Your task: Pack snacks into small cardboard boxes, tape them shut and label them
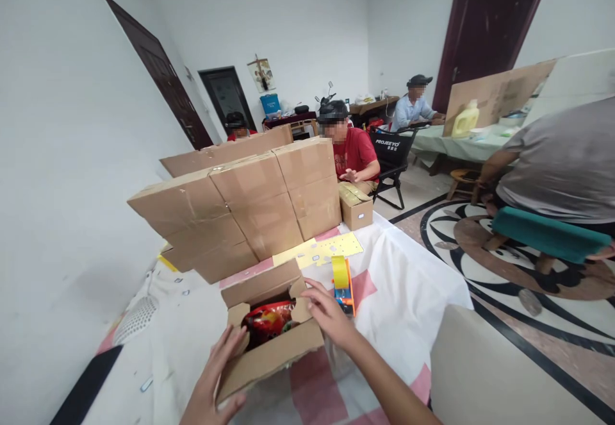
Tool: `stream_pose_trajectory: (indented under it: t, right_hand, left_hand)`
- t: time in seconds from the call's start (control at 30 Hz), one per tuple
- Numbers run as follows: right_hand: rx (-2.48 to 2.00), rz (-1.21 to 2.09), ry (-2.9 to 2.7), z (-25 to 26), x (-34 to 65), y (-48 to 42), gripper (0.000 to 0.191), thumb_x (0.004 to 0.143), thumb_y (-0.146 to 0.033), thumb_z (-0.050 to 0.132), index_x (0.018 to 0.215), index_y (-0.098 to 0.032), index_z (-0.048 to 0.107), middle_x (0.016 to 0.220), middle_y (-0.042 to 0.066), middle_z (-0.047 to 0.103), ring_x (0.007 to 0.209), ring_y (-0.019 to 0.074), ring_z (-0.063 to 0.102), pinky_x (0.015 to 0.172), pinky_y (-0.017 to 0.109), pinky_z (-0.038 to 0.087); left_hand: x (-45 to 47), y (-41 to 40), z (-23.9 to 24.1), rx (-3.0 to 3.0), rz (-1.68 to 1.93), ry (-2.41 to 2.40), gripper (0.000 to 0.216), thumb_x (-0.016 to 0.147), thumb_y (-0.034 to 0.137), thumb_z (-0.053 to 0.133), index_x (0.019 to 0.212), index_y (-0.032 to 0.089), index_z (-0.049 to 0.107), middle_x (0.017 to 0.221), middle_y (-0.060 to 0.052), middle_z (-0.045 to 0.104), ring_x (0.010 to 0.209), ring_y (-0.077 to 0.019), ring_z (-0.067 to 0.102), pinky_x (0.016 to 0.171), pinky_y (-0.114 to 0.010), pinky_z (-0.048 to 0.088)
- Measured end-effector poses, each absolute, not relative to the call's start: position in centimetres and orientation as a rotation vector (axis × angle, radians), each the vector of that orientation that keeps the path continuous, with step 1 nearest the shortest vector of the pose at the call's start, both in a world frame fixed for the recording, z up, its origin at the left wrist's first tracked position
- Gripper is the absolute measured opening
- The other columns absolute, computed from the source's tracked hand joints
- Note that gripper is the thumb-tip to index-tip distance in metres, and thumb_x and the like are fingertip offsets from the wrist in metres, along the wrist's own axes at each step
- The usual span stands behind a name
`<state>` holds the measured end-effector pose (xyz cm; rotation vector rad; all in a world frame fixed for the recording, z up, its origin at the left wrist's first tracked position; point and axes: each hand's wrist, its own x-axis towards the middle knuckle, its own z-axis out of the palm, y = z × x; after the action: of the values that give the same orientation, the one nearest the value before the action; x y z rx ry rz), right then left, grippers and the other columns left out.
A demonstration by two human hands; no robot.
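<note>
In front of me an open cardboard box [273, 351] stands on the cloth-covered table, its flaps raised. Inside it lies a shiny red packet [271, 322] with a colourful print, partly covered by the side flaps. My left hand [218, 370] grips the box's left end, fingers along the flap and thumb near the front corner. At the right end, my right hand [329, 313] has its fingertips on the other short flap. Just beyond that hand is an orange and blue tape dispenser [343, 293] with a roll of yellow tape [339, 272].
Behind the box rises a wall of stacked cardboard boxes [250, 204], with a small taped box [356, 210] at its right end. Yellow sheets [319, 250] lie before it. A person in red [358, 152] sits across; others sit farther off. A green bench [548, 233] stands right.
</note>
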<state>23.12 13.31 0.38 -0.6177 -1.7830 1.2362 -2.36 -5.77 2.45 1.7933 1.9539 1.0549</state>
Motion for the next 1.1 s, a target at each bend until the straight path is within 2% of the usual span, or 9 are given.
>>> stream_pose_trajectory:
  t: [0.13,0.27,0.33,0.43,0.57,0.7,0.77,0.93,1.1]
  right_hand:
    - [-0.72,1.238,-1.751,1.2,21.8,15.4,0.021,0.079,-0.014,0.059,0.095,-0.024,0.069,0.132,0.008,0.061,0.112,0.0249,0.064,0.091,0.039,0.055]
    - [-0.803,1.268,-1.753,1.6,20.8,15.9,0.075,0.068,-0.01,0.062,0.14,-0.029,0.052,0.137,0.008,0.057,0.127,0.0271,0.054,0.108,0.047,0.045]
    - [-0.741,1.377,-1.766,1.6,20.6,15.8,0.085,0.071,-0.011,0.06,0.151,-0.029,0.04,0.148,0.009,0.049,0.139,0.027,0.045,0.116,0.048,0.036]
    - [-0.572,1.564,-1.7,1.4,20.4,15.5,0.082,0.076,-0.015,0.057,0.154,-0.031,0.036,0.151,0.009,0.048,0.13,0.0251,0.055,0.11,0.045,0.044]
    - [-0.546,1.548,-1.599,0.7,19.9,15.4,0.072,0.081,-0.025,0.062,0.149,-0.032,0.041,0.15,0.009,0.05,0.13,0.0266,0.055,0.104,0.044,0.049]
    - [-0.473,1.371,-1.674,0.2,20.2,15.3,0.035,0.097,-0.031,0.043,0.129,-0.028,0.058,0.143,0.008,0.056,0.138,0.024,0.048,0.115,0.045,0.038]
    - [-0.449,1.296,-1.738,0.4,20.6,15.0,0.025,0.098,-0.032,0.046,0.115,-0.026,0.062,0.141,0.008,0.057,0.138,0.0241,0.047,0.118,0.045,0.033]
    - [-0.603,0.864,-2.037,1.4,22.4,14.7,0.019,0.097,-0.032,0.052,0.111,-0.029,0.065,0.151,0.005,0.05,0.141,0.0278,0.04,0.118,0.052,0.028]
    - [-0.941,0.873,-1.445,-0.1,25.4,17.9,0.043,0.087,-0.039,0.062,0.127,-0.024,0.053,0.148,0.015,0.048,0.142,0.0331,0.039,0.117,0.058,0.03]
  left_hand:
    - [-2.7,-6.5,2.1,1.86,1.089,1.994,0.074,0.078,0.047,0.074,0.148,0.044,0.047,0.154,-0.001,0.051,0.147,-0.034,0.039,0.123,-0.059,0.027]
    - [-3.3,-5.4,0.7,1.577,1.282,2.045,0.067,0.082,0.054,0.069,0.144,0.035,0.052,0.152,-0.006,0.053,0.142,-0.0337,0.047,0.119,-0.056,0.039]
    - [-3.5,-4.3,0.3,1.484,1.394,2.014,0.069,0.083,0.063,0.063,0.143,0.031,0.053,0.153,-0.009,0.052,0.146,-0.0344,0.041,0.118,-0.055,0.039]
    - [-3.8,-2.6,0.0,1.497,1.489,1.985,0.069,0.082,0.073,0.056,0.132,0.024,0.06,0.146,-0.014,0.057,0.149,-0.0366,0.036,0.122,-0.056,0.033]
    - [-3.2,-1.5,0.1,1.35,1.57,2.049,0.062,0.088,0.061,0.057,0.135,0.022,0.053,0.144,-0.015,0.056,0.141,-0.0363,0.047,0.12,-0.057,0.034]
    - [-2.3,-1.0,0.6,1.239,1.686,2.096,0.074,0.093,0.046,0.054,0.157,0.028,0.022,0.164,-0.015,0.03,0.148,-0.0314,0.039,0.118,-0.05,0.039]
    - [-2.1,-1.0,1.2,1.361,1.606,2.207,0.071,0.094,0.041,0.053,0.158,0.029,0.024,0.169,-0.013,0.02,0.153,-0.0318,0.029,0.119,-0.051,0.037]
    - [-1.4,-1.4,2.8,2.034,0.903,2.305,0.043,0.098,0.032,0.039,0.135,0.03,0.062,0.145,-0.004,0.061,0.146,-0.0279,0.043,0.126,-0.059,0.017]
    - [0.7,-2.1,4.0,2.007,0.592,2.46,0.061,0.093,0.056,0.052,0.145,0.024,0.054,0.152,-0.008,0.053,0.144,-0.0332,0.045,0.118,-0.053,0.037]
